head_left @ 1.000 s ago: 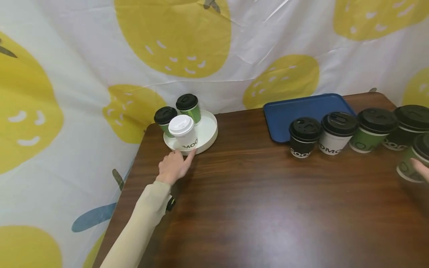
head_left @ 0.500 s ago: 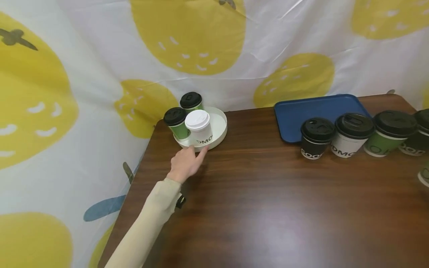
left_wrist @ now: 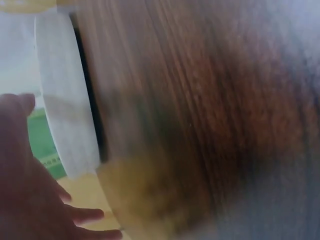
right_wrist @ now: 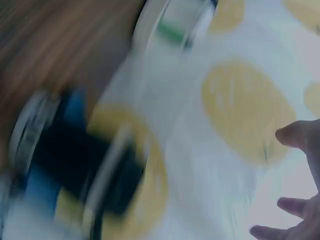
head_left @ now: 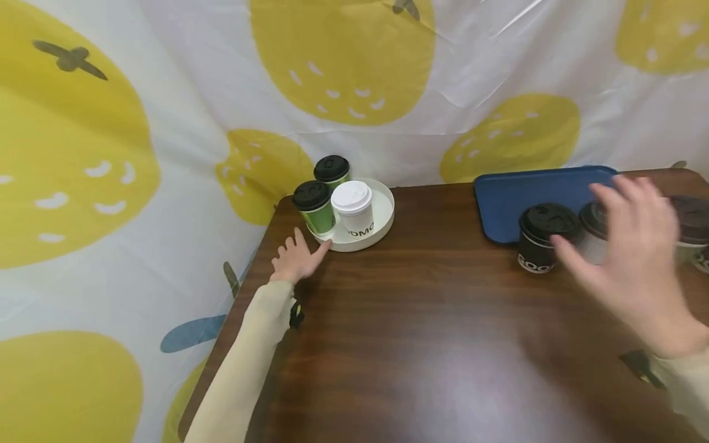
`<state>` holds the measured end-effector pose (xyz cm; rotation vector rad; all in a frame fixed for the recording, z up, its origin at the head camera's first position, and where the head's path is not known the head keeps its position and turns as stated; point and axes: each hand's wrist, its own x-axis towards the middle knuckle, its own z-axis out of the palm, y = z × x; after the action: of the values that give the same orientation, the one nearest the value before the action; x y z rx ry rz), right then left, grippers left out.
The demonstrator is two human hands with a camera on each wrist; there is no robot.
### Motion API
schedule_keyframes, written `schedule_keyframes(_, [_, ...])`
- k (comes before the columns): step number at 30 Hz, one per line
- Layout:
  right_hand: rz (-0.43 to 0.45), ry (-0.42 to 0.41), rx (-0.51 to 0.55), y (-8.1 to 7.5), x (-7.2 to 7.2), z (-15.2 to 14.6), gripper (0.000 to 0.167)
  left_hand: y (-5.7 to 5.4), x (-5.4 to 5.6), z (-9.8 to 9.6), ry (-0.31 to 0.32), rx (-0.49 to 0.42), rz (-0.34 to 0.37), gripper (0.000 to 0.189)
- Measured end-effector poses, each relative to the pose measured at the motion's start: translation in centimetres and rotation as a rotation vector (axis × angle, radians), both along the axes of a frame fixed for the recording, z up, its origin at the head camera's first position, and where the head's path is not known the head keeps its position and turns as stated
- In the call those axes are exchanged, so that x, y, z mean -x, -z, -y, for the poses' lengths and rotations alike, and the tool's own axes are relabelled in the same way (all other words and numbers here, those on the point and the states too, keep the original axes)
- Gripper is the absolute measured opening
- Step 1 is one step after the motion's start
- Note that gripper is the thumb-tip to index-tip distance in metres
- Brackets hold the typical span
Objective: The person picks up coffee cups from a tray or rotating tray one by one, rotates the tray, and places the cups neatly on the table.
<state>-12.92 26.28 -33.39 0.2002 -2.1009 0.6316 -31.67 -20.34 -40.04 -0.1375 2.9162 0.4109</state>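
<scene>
At the table's far left my left hand (head_left: 295, 258) spreads its fingers at the near rim of a round white tray (head_left: 382, 227). The tray bears a white-lidded paper cup (head_left: 354, 209), a green cup with a black lid (head_left: 318, 215) and another black-lidded green cup (head_left: 332, 169) behind. In the left wrist view the tray's side wall (left_wrist: 67, 95) runs close beside the fingers. My right hand (head_left: 637, 264), blurred, is raised with fingers spread and nothing held. In the head view it overlaps the row of lidded cups, nearest a black cup (head_left: 540, 246), and partly hides a white one (head_left: 592, 246).
A blue rectangular tray (head_left: 509, 197) lies at the back right behind the cups. Farther right stands a large black-lidded cup (head_left: 692, 218), partly cut by the hand. A lemon-print curtain (head_left: 399, 147) hangs right along the table's back and left edges.
My right hand has come into view from the right, without the green cup it was touching earlier. My left hand has spread its fingers at the tray's rim. The head view has turned left.
</scene>
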Motion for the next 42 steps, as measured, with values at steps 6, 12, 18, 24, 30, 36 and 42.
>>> schedule_keyframes(6, [0.306, -0.286, -0.076, 0.8, 6.5, 7.7, 0.071, 1.2, 0.6, 0.4, 0.016, -0.059, 0.022, 0.113])
schedule_keyframes(12, [0.512, -0.421, -0.092, 1.8, 12.2, 13.4, 0.075, 2.7, 1.1, 0.8, 0.012, -0.104, 0.067, 0.114])
schedule_keyframes(18, [0.552, -0.459, -0.075, 2.2, 16.7, 18.2, 0.085, 3.2, 1.7, 1.4, 0.018, -0.154, 0.086, 0.119])
schedule_keyframes(24, [0.581, -0.466, -0.041, 3.2, 19.7, 21.0, 0.091, 2.8, 1.7, 0.9, 0.017, -0.205, 0.084, 0.125])
schedule_keyframes(30, [0.566, -0.485, -0.016, 3.8, 20.8, 22.4, 0.089, 1.9, 1.0, 0.3, 0.037, -0.209, 0.08, 0.115])
schedule_keyframes(36, [0.562, -0.496, -0.019, 3.7, 21.0, 22.9, 0.074, 2.0, 1.1, 0.3, 0.039, -0.199, 0.072, 0.112])
schedule_keyframes(42, [0.563, -0.483, 0.008, 4.2, 21.2, 23.1, 0.064, 2.1, 1.2, 0.2, 0.036, -0.192, 0.079, 0.111])
